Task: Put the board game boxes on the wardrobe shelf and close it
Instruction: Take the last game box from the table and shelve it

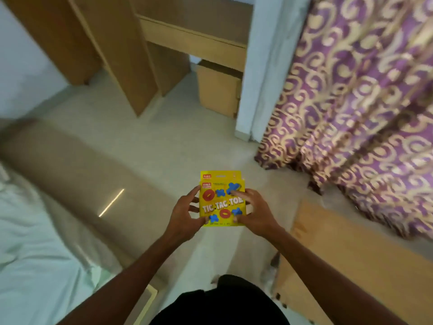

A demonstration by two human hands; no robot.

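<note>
The left hand (pixel 187 213) and the right hand (pixel 254 212) clasp two yellow Tic Tac Toe boxes (pixel 222 202) between them, held out at arm's length over the pale floor (pixel 140 127). The left fingers curl round the left edge; the right thumb and fingertips press on the front face and right edge. The boxes are stacked face to face, the rear one standing a little higher so that its top strip shows above the front one (both carry the same red brand label).

Well ahead, at the top of the room, stands the open wooden wardrobe (pixel 131 55), its upright panels and a shelf (pixel 192 36) showing. A small wooden cabinet (pixel 218 90) sits low beside it, against a white pillar (pixel 262 66). Purple curtains (pixel 351 102) patterned in gold swirls hang down the right side, their hem reaching the floor. To the left lies a bed with pale green sheets (pixel 35 231) and a brown frame edge (pixel 82 165); to the right, a wooden board (pixel 351 254) lies just beside the person's right forearm. The floor between the hands and the wardrobe holds nothing that I can make out.
</note>
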